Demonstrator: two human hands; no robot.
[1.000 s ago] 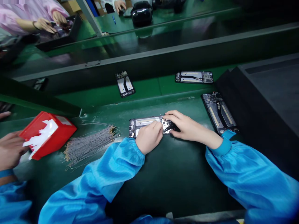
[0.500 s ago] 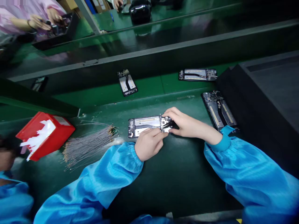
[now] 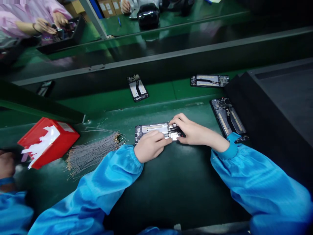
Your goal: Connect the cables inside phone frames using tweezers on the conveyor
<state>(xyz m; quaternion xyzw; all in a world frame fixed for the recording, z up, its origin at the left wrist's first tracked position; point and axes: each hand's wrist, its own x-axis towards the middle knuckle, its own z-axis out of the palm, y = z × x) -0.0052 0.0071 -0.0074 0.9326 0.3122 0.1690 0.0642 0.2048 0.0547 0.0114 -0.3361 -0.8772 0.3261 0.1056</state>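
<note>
On the green bench (image 3: 171,182), both hands (image 3: 168,138) press an open phone (image 3: 153,130).

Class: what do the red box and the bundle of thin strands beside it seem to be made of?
Red box: probably glossy plastic, going by its smooth, even sheen, with a torn white label. Bundle of thin strands: likely fine grey cables or wires with small gold-coloured, probably metal, tips; too small to be sure.

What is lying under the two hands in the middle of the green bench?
An opened black phone frame with silver plates lies flat under the left hand and right hand. Its left half shows; fingers cover its right end and near edge.
</note>
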